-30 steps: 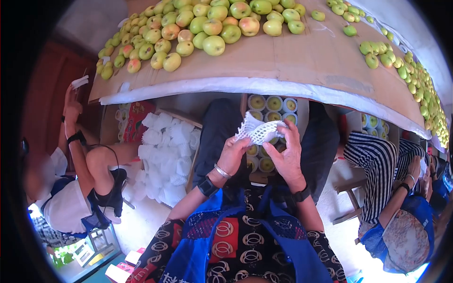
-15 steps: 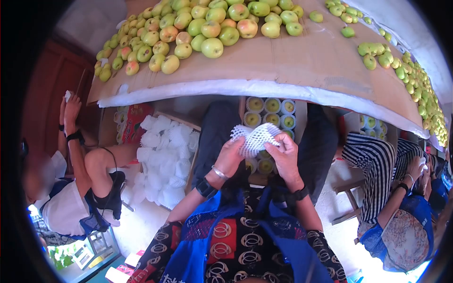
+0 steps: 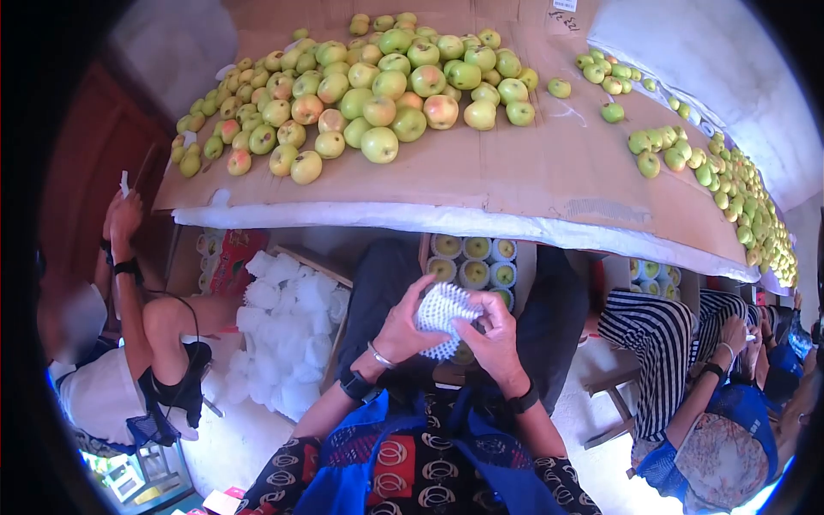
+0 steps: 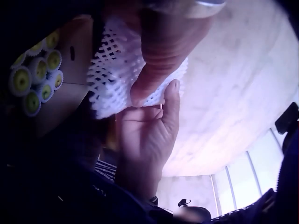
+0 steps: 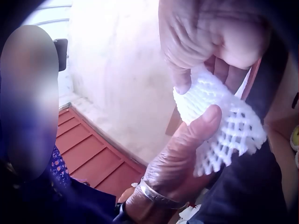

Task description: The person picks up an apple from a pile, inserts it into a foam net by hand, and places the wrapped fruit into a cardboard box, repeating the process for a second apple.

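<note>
A white foam net sleeve [image 3: 445, 319] is held between both hands above the lap. My left hand [image 3: 402, 330] grips its left side, the thumb lying across the mesh in the right wrist view. My right hand [image 3: 495, 342] pinches the sleeve's right edge between thumb and fingers. In the left wrist view the mesh [image 4: 110, 74] spreads out beside the left hand [image 4: 170, 42], with the right hand [image 5: 215, 37] at its other end in the right wrist view. No apple shows inside the mesh. Behind the hands, a box holds apples [image 3: 475, 274] in foam nets.
A cardboard-covered table [image 3: 515, 184] with a heap of loose apples [image 3: 378, 144] lies ahead. A box of white foam nets [image 3: 287, 322] stands to the left. One person sits at the left, and people sit at the right, one in striped trousers [image 3: 648, 343].
The sleeve has turned between the hands and hangs more upright. The left fingers have spread around its side. The head view has shifted, showing more of the table's far part.
</note>
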Action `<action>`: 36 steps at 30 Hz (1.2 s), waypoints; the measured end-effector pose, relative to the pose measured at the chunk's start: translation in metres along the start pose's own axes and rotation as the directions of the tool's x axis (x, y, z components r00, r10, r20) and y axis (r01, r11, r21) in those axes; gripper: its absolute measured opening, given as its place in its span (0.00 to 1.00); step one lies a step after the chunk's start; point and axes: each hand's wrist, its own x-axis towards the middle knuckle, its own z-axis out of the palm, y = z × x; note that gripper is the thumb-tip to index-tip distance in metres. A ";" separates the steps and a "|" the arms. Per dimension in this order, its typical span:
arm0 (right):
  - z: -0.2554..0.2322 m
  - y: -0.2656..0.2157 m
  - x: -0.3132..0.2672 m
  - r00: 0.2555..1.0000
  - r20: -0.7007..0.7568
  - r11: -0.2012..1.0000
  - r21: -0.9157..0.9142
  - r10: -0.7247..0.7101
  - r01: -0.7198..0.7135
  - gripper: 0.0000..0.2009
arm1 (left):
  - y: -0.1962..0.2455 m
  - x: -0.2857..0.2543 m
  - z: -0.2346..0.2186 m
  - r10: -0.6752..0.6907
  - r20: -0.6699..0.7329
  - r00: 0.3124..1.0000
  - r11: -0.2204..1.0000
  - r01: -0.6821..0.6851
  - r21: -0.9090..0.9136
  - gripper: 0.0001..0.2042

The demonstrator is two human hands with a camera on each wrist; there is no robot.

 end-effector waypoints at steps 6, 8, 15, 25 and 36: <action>0.002 -0.027 0.022 0.992 0.110 0.921 -0.376 -0.064 0.101 0.20 | -0.001 0.003 -0.001 -0.105 0.101 0.989 0.976 0.083 0.203 0.25; 0.012 -0.019 0.027 0.955 0.270 0.790 -0.555 -0.125 0.260 0.21 | 0.001 0.005 0.000 -0.070 0.042 0.997 0.974 0.059 0.220 0.23; 0.027 -0.005 0.048 0.936 0.302 0.816 -0.484 -0.183 0.316 0.09 | -0.037 0.001 -0.008 -0.283 0.416 0.864 0.883 0.404 -0.239 0.19; 0.036 -0.018 0.113 0.862 0.428 0.764 -0.448 -0.273 0.464 0.11 | -0.041 0.018 -0.028 -0.224 0.379 0.898 0.878 0.355 -0.321 0.10; -0.044 0.012 0.316 0.940 -0.046 0.683 -0.699 -0.337 0.211 0.28 | -0.069 0.031 -0.047 -0.064 -0.180 0.982 0.966 0.106 0.237 0.10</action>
